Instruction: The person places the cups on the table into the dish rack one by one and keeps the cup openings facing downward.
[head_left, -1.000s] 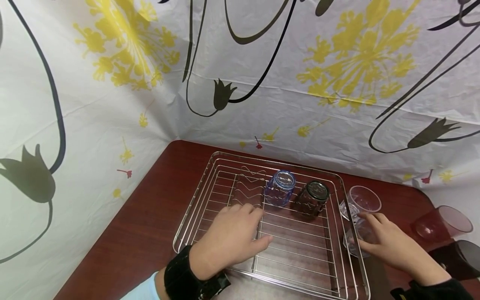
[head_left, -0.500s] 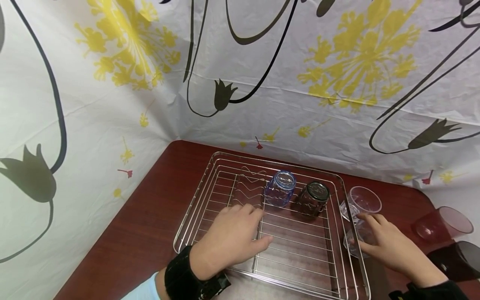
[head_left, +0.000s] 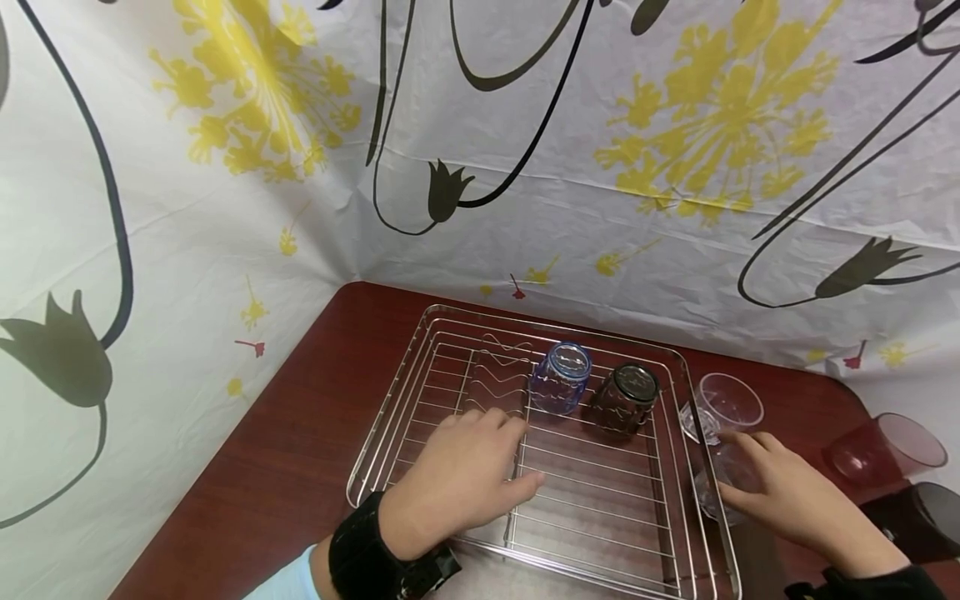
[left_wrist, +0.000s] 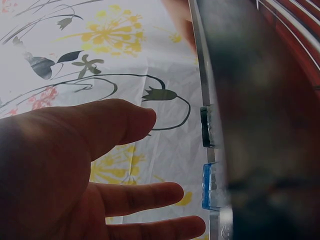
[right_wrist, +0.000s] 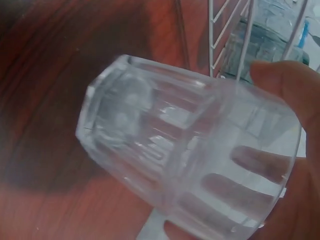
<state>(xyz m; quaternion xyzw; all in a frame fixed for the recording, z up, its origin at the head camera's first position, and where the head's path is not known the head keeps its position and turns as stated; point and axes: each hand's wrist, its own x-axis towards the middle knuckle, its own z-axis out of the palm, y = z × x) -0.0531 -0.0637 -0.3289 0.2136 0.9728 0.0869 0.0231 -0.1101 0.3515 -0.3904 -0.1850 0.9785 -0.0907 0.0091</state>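
Currently, as I view it with the far side at 12 o'clock, the right hand [head_left: 787,492] grips a clear glass [right_wrist: 140,120] near its mouth, just outside the wire rack [head_left: 585,504] at 3 o'clock; I cannot tell whether the base is off the table [head_left: 300,433]. The left hand [head_left: 465,467] is over the rack's 9 o'clock side, thumb spread from the fingers, holding nothing; wire contact cannot be confirmed. Caution: too low a lift may strike the glass on the rack's raised side. Drift towards 12 o'clock may topple the second clear glass [head_left: 727,404], just beyond. Backing out towards 3 o'clock may knock the red glass [head_left: 877,454] or near-black glass [head_left: 911,521]. A grip confined to the smooth upper wall may slip. Over-reach may hit the inverted blue glass [head_left: 561,379] or green glass [head_left: 626,400], on the rack at 12 and 2 o'clock.
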